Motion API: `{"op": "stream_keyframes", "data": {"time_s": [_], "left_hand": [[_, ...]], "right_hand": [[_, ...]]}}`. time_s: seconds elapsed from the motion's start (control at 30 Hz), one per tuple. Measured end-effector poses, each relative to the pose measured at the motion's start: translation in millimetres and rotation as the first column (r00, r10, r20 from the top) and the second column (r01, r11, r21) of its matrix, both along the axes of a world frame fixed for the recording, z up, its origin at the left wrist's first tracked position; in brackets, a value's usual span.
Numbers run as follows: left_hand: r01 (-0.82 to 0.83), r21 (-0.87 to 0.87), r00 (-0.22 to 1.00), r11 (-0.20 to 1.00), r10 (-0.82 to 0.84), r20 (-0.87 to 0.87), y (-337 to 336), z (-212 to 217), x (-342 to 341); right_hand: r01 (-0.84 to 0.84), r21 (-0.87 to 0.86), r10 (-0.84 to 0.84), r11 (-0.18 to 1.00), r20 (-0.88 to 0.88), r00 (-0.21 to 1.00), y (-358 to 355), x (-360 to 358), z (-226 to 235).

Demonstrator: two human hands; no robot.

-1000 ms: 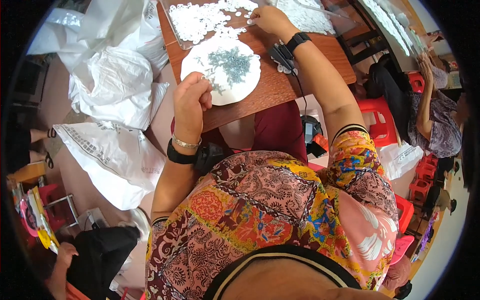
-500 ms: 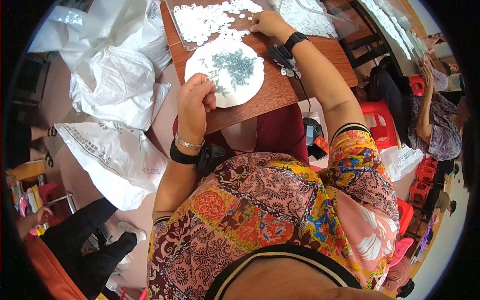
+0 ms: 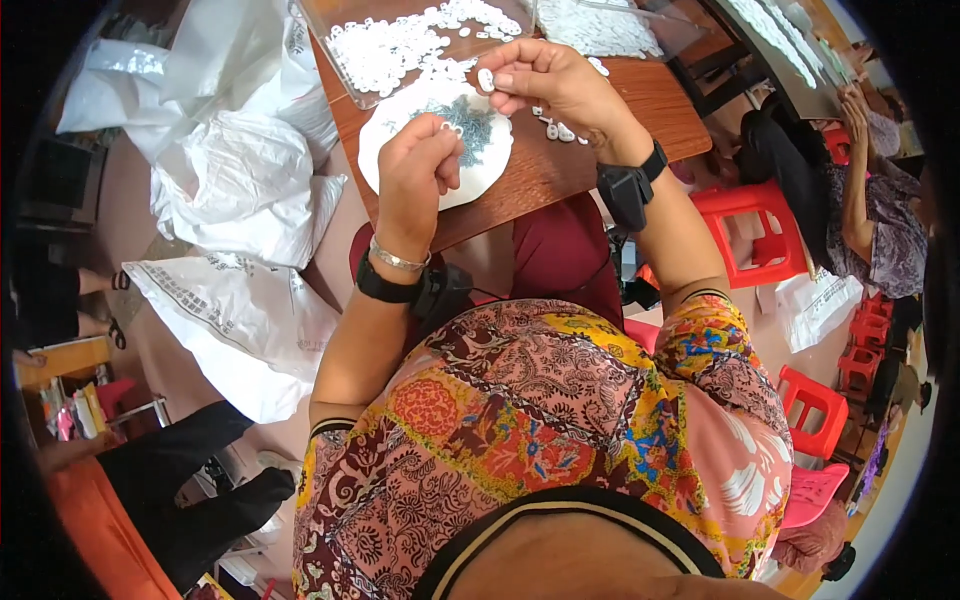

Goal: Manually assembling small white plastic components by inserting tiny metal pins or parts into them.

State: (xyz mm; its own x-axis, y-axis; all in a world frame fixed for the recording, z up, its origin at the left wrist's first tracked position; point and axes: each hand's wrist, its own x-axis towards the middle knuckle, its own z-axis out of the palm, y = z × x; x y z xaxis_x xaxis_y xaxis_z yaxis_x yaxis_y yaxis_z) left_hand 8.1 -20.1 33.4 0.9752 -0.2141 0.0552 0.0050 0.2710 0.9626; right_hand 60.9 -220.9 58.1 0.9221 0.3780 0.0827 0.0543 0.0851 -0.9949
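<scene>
My left hand (image 3: 420,170) is closed in a pinch over the near left part of a round white plate, with a small white ring-like piece (image 3: 452,127) at its fingertips. Between the thumb and fingers of my right hand (image 3: 560,88) is a white oval plastic piece (image 3: 487,80) with a hole. The two hands are apart, over the plate (image 3: 383,165). Small grey metal screws or pins (image 3: 482,122) lie heaped on that plate, partly hidden by my hands. Beyond it, many similar white plastic pieces (image 3: 385,58) fill a clear shallow tray.
The brown wooden table (image 3: 630,115) carries a few loose white pieces (image 3: 565,132) and a second clear tray (image 3: 600,30) of white parts. White sacks (image 3: 235,180) stand on the floor at left. A red stool (image 3: 752,230) is at right. Other people sit or stand on both sides.
My right hand has come back from beside the far tray toward the plate, now holding a white oval piece. My left hand has moved slightly right and up, still pinching.
</scene>
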Motion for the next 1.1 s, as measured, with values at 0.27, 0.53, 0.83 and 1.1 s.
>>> {"op": "stream_keyframes", "data": {"time_s": [0.27,0.53,0.83,1.1], "left_hand": [[0.022,0.034,0.999,0.999,-0.023,0.03,-10,1,0],[0.059,0.018,0.998,0.998,-0.059,0.035,-15,-2,-2],[0.114,0.108,0.993,0.988,-0.117,0.024,-18,-2,-6],[0.114,0.118,0.993,0.986,-0.118,0.026,-19,-5,-7]], "right_hand": [[0.001,-0.02,0.0,1.0,0.071,0.998,1,-27,14],[0.018,-0.153,0.0,0.988,0.117,0.993,1,-36,19],[-0.006,-0.152,0.025,0.988,0.122,0.992,0,-38,15],[-0.008,-0.202,0.032,0.979,0.117,0.993,0,-41,20]]}}
